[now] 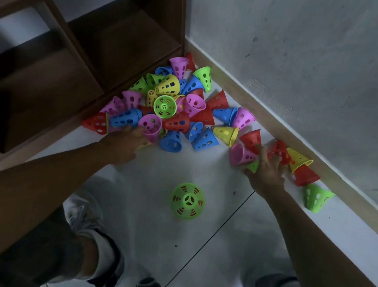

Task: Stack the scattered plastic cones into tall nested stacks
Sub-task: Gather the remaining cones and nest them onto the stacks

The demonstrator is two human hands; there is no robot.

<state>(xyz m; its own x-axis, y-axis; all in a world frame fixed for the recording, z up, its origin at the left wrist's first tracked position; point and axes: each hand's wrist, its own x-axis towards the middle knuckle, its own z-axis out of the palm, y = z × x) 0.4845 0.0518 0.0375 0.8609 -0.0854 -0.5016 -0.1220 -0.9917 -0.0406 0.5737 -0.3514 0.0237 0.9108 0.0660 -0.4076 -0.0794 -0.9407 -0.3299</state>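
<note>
A pile of several perforated plastic cones (171,100) in pink, blue, green, yellow and red lies on the floor in the corner. One green cone (187,200) stands upright alone, nearer to me. My left hand (121,144) reaches to the pile's near edge, its fingers against a pink cone (150,126) and over a yellow one; its grip is hidden. My right hand (267,168) lies with spread fingers over a small green cone (253,166), beside a pink cone (242,155) and a red cone (280,151).
A dark wooden shelf unit (82,49) borders the pile on the left. A grey wall with a wooden skirting board (319,152) runs along the right, with a yellow, a red and a green cone (316,196) beside it. My knees and shoes are at the bottom.
</note>
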